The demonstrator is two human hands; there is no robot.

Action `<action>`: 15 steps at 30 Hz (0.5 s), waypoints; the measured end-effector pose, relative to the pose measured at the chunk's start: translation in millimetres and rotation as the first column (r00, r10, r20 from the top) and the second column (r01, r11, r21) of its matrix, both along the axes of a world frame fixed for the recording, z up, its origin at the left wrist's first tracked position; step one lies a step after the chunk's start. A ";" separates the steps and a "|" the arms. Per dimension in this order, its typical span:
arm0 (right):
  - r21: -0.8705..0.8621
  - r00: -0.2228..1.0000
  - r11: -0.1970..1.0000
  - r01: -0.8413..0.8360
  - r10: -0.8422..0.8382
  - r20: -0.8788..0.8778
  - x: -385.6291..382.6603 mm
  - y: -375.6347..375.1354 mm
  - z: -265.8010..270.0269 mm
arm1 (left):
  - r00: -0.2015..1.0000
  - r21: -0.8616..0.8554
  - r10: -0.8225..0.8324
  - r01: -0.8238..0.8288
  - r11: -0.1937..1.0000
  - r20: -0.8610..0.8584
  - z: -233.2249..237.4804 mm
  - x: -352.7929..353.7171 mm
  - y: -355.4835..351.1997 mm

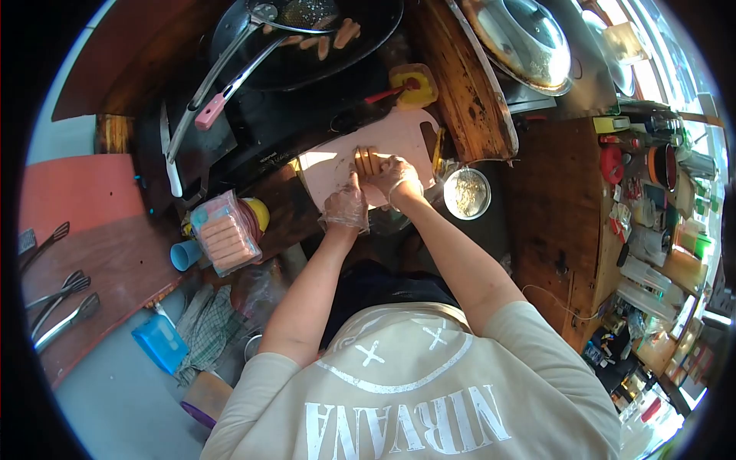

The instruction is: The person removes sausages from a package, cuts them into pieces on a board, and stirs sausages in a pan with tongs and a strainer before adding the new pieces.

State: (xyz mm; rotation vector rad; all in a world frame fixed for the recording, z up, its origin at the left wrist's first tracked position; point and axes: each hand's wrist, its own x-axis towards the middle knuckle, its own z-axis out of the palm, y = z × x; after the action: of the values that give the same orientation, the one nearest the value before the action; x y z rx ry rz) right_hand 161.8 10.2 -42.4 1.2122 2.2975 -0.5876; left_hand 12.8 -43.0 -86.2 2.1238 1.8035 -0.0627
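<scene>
Several brown sausage-like pieces [366, 161] lie side by side on the pink cutting board [326, 169]. My right hand [395, 181], in a clear plastic glove, has its fingers bent over their right end. At their lower left is my left hand [346, 207], also gloved; its fingers are curled, with one reaching up to the pieces. Whatever its curled fingers hold, if anything, is hidden. Beyond the board's top edge, a plastic tub [414, 86] of yellow sauce contains a red-handled utensil.
Ahead is a black wok [353, 65] with sausages, a strainer [307, 14] and pink-handled tongs [211, 111]. A white bowl [468, 193] of crumbs stands right of the board. Packed sausages [226, 238] lie left, beside a blue cup [185, 255]. A knife [172, 169] rests farther left.
</scene>
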 end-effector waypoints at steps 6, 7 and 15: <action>-0.338 0.680 0.684 0.646 -0.717 -0.151 2.8 -2.1 12.6 | 0.975 0.111 0.121 -0.143 0.983 0.187 19.0 2.9 -8.0; -0.341 0.676 0.680 0.650 -0.721 -0.150 3.6 -3.6 12.2 | 0.976 0.109 0.116 -0.138 0.984 0.186 19.5 4.3 -7.9; -0.291 0.919 0.882 0.372 -0.393 -0.018 -1.4 9.6 57.4 | 0.985 0.179 0.061 -0.089 0.980 0.159 5.0 5.5 -5.8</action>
State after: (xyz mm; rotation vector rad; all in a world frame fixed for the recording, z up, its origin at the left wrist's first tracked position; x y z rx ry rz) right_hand 160.4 19.8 15.0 1.5280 1.9474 -1.0818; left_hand 18.3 -48.8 -81.2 2.1152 1.8597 0.2907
